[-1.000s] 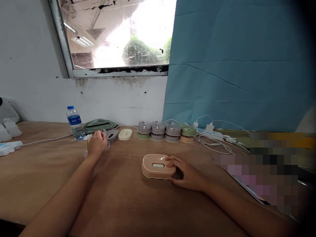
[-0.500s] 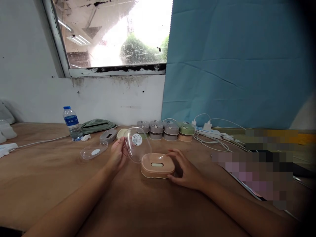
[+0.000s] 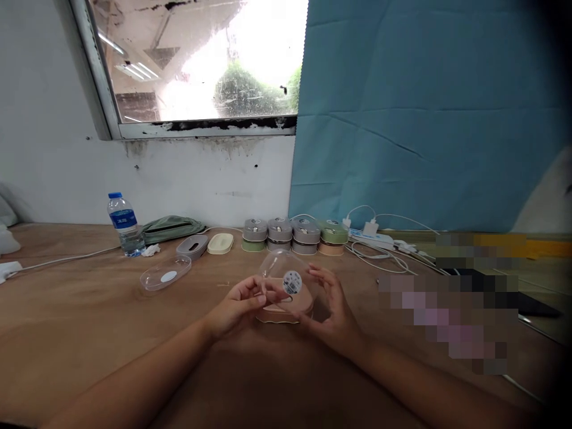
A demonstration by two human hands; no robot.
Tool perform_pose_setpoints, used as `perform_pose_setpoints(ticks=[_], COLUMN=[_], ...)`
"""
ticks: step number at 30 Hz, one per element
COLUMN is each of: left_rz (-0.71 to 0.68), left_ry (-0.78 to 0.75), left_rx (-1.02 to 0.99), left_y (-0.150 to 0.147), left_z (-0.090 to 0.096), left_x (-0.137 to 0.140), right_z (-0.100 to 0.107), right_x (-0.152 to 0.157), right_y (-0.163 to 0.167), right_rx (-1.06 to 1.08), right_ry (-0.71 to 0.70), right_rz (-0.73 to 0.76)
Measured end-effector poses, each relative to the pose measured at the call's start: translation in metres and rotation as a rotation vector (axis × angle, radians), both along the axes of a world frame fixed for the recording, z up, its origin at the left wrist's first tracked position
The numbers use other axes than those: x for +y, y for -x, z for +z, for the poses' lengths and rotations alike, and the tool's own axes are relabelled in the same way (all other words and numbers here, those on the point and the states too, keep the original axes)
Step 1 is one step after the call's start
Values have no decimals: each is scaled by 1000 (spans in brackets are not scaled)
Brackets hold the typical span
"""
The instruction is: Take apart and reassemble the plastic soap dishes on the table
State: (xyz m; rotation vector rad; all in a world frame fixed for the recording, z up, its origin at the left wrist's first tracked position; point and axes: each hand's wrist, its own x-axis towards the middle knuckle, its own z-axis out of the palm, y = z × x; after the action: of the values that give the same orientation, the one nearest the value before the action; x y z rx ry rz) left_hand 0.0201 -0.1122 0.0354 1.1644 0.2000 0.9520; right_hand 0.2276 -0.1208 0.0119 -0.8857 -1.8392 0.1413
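Observation:
Tilted above a peach oval box [image 3: 279,317] is a clear plastic lid [image 3: 277,265] with a round printed sticker. My left hand [image 3: 236,307] pinches the lid's left edge between thumb and fingers. On the other side, my right hand [image 3: 333,310] is open and curved around the right end of the box and lid, thumb low and fingers raised. Whether its fingertips touch the lid I cannot tell. Through the clear plastic, part of the box's top and its slot show.
Behind stand several stacked oval boxes [image 3: 305,233]. To the left are another clear lid [image 3: 156,275], a grey slotted cover [image 3: 196,245], a cream oval piece [image 3: 220,243], a green pouch [image 3: 172,229] and a water bottle [image 3: 125,223]. A power strip [image 3: 373,238] with cables lies right.
My left hand has carried the clear lid rightward, from beside the peach box to over it. My right hand stays by the box's right end, its thumb now further in.

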Motion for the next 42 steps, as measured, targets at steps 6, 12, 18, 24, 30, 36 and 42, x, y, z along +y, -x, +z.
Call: perform_pose_setpoints(ticks=[6, 12, 18, 24, 30, 36, 42], left_rz=[-2, -45, -57, -37, -30, -2, 582], left_ry=[-11, 47, 74, 30, 12, -3, -163], left_rx=[18, -1, 11, 43, 66, 71, 355], left_y=[1, 1, 3, 6, 8, 6, 16], left_z=[-8, -11, -12, -11, -13, -13, -21], left_x=[3, 5, 9, 13, 15, 15, 41], right_z=[8, 12, 13, 16, 16, 14, 8], right_x=[-1, -7, -8, -7, -7, -7, 15], right_y=[-4, -2, -4, -6, -7, -7, -17], right_rx=[-82, -224, -282, -310, -348, -277, -210], right_ry=[-25, -21, -94, -132, -147, -136, 41], right_rz=[33, -55, -78, -51, -37, 25, 100])
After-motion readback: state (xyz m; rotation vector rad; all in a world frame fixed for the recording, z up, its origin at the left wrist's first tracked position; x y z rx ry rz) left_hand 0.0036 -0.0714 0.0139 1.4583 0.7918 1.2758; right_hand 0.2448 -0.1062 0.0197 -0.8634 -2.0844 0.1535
